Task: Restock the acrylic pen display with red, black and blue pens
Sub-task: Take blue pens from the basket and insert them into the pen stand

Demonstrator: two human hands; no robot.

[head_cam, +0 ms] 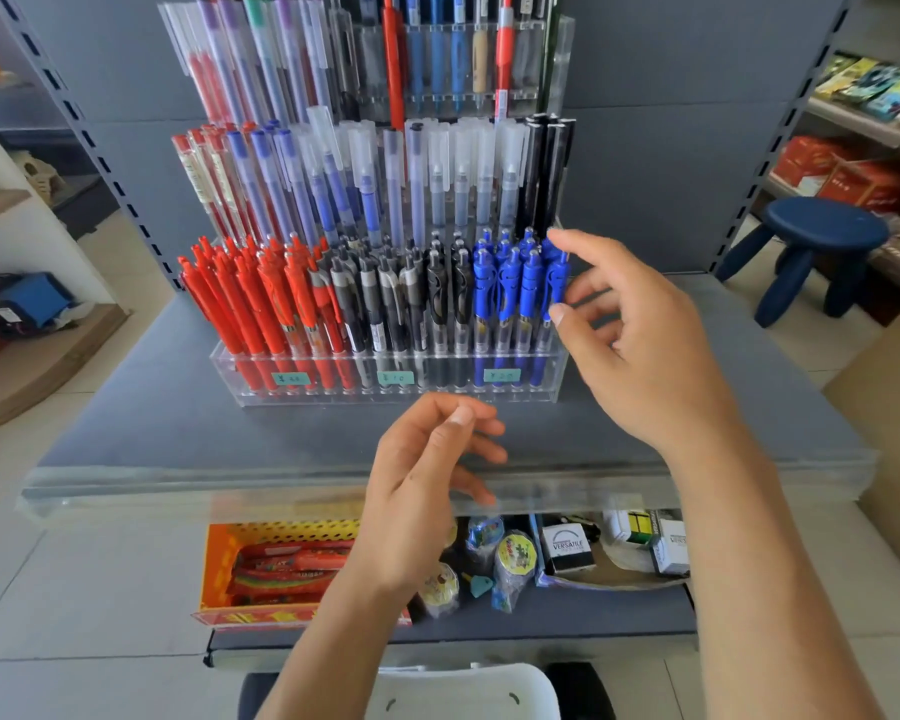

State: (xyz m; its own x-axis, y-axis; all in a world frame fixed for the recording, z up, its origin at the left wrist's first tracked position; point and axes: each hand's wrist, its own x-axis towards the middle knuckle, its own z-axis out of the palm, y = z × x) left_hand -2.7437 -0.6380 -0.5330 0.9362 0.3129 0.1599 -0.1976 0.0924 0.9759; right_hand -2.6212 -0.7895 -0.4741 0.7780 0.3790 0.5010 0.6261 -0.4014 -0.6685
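The clear acrylic pen display [385,387] stands on a grey shelf [178,433] in stepped tiers. Its front row is packed with red pens [250,304] on the left, black pens [385,298] in the middle and blue pens [510,288] on the right, above three small green price labels. The right hand [640,345] pinches the rightmost blue pen [557,283] between thumb and forefinger. The left hand [427,480] hovers before the display, fingers loosely curled, holding nothing.
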